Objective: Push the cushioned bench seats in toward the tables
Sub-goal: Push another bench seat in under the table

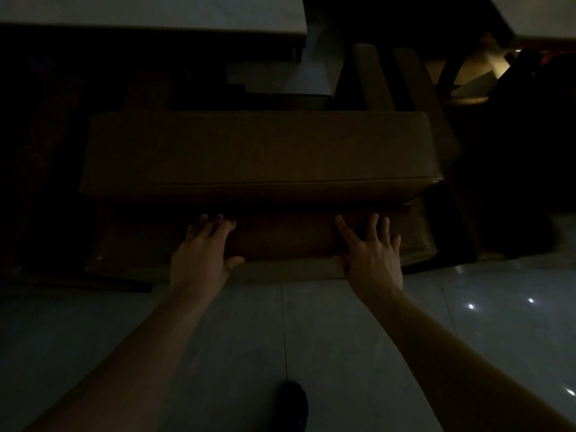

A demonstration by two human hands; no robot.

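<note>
The room is lying so dim that details are blurring. Both hands, left hand [202,254] and right hand [372,254], are pressing flat and spread against the brown cushioned bench [255,151], gripping nothing; the table [156,14] above is getting cut off.

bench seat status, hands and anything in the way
Left hand and right hand open, flat on bench seat backrest. Seat sits short of the table. Too dark to see what's under the table.
</note>
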